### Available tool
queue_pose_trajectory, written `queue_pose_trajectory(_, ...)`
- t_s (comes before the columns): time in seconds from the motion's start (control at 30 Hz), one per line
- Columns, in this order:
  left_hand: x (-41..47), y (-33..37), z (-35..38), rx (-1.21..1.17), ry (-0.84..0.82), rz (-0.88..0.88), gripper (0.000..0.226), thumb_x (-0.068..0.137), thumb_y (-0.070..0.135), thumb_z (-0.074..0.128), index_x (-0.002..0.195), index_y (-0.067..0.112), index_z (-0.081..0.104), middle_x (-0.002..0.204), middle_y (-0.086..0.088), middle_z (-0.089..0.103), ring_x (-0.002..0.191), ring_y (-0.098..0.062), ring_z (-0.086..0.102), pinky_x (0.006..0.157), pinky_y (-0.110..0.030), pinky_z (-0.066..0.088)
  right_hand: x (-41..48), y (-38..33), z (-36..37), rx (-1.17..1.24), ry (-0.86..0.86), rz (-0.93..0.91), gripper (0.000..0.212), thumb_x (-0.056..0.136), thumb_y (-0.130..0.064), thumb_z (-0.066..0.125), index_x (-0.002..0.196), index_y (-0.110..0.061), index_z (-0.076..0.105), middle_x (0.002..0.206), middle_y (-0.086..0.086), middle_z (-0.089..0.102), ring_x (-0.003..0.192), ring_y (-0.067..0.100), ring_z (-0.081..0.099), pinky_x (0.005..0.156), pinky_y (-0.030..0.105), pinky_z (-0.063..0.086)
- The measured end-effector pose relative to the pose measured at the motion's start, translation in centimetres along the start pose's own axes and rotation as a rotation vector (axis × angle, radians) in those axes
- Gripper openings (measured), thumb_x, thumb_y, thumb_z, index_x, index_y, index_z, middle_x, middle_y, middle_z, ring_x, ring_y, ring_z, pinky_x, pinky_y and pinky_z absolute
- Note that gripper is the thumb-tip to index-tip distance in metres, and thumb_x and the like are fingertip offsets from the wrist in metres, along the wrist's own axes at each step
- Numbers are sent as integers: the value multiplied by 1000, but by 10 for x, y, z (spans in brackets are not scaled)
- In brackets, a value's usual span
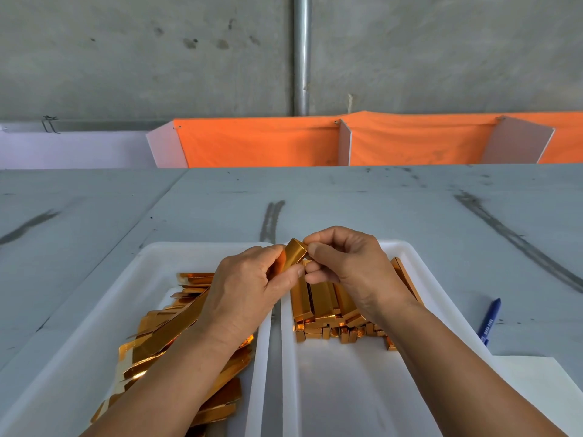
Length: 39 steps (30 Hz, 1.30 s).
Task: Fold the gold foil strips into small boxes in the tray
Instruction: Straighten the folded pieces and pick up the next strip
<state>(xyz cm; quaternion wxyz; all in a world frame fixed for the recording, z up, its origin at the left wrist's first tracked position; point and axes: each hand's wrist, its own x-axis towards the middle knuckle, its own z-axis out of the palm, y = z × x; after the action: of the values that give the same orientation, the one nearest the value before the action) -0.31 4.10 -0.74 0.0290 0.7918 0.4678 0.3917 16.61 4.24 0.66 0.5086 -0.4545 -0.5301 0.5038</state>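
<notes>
Head view, looking down on two white trays set side by side on a grey table (347, 200). The left tray (151, 263) holds a loose heap of flat strips (170, 329) of gold foil card. The right tray (347, 389) holds finished boxes (321, 302), stacked in a rough row toward its far end.

Both hands are raised together above the gap between the trays, closed on one half-formed box (295, 252). The left hand (249, 279) wraps its fingers and thumb around the lower part. The right hand (350, 263) pinches the upper end between thumb and forefinger, probably tucking an end flap, though the fingers hide the flap itself.

The piece looks very light. It seems stiff enough along its length to hold a crease, but thin-walled, so a hard squeeze on the broad faces would likely dent or flatten the tube. The foil face is glossy and may slip under dry fingertips. The safest hold is on the folded edges and corners, where the card is strongest, with only light pressure on the flat sides. The end flaps want a fingertip pinch close to the crease, not at the free tip, or they may bend off line.

A blue pen (489, 320) lies on the table beside the right tray.
</notes>
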Motion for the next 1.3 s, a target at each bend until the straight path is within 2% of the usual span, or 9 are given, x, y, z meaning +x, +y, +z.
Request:
queue_pose_trajectory(0.3,0,0,2,16,18,-15,29,84,43,64,77,15,59,56,21,30,46,-1,36,53,-6,24,0,5,1,-58,35,-51,8,95,-10,64,92,-13,70,70,3,74,65,15,74,66,22,60)
queue_pose_trajectory(0.5,0,-1,2,43,23,-39,32,81,45,66,78,14,64,55,21,30,45,-1,37,51,-7,22,-4,9,4,-288,54,-155,18,93,-6,62,91,-21,72,73,4,75,69,14,74,75,29,61)
queue_pose_trajectory(0.67,1,-3,5,59,22,-31,31,84,42,66,85,10,67,58,18,35,48,-5,39,53,-10,27,-3,9,7,-205,59,-100,5,92,-14,67,93,-19,70,79,10,73,69,22,73,76,41,62)
queue_pose_trajectory(0.77,0,-4,6,85,-30,-6,35,87,46,59,96,13,69,65,7,49,57,-12,47,55,-19,37,-2,10,8,-234,81,-103,2,92,-17,69,91,-18,71,72,7,72,62,16,69,68,33,62)
queue_pose_trajectory(0.93,1,-5,4,129,-106,-14,45,88,52,54,122,23,61,84,11,52,75,-10,51,64,-17,38,0,10,5,-329,86,-91,2,93,-18,66,91,-19,66,63,-1,67,51,10,63,59,25,56)
queue_pose_trajectory(1.0,3,-8,4,121,-140,-20,47,88,52,54,130,28,56,98,11,56,89,-8,53,74,-21,44,0,11,4,-403,47,-88,7,96,-22,62,101,-26,61,65,-1,63,52,10,62,56,24,55)
queue_pose_trajectory(1.07,3,-12,3,136,-171,-7,52,88,51,56,136,32,51,114,9,57,106,-10,49,89,-25,41,-1,10,3,-494,11,-89,9,97,-26,59,102,-32,61,65,-1,62,53,8,59,53,23,54)
queue_pose_trajectory(1.2,5,-17,1,169,-75,-43,66,80,55,62,141,39,43,145,5,36,133,-16,27,105,-37,35,0,8,2,-408,15,-52,5,98,-23,59,99,-26,63,63,1,64,51,7,60,55,22,52)
queue_pose_trajectory(1.3,8,-17,-4,12,150,-179,83,73,57,69,144,44,28,148,14,19,137,-16,25,98,-42,47,2,6,-1,-209,57,25,6,99,-19,58,100,-20,64,63,4,66,50,14,61,60,28,53)
